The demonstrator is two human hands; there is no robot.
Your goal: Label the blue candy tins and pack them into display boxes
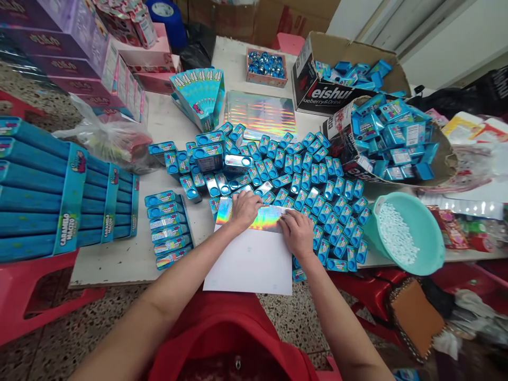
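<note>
A white backing sheet (pixel 250 262) with a holographic sticker strip (pixel 266 218) along its top edge lies at the near edge of the table. My left hand (pixel 245 208) rests on the strip's left part, fingers bent down on it. My right hand (pixel 297 233) presses on the strip's right end. Many small blue candy tins (pixel 313 185) lie packed together right behind and beside both hands. A short column of tins with holographic labels (pixel 169 230) lies to the left of the sheet.
Stacked blue display boxes (pixel 51 196) fill the left on a red stool. Cardboard boxes of blue tins (pixel 391 135) stand back right. A teal bowl of white candies (pixel 405 233) sits at the right edge. More holographic sheets (pixel 260 114) lie at the back.
</note>
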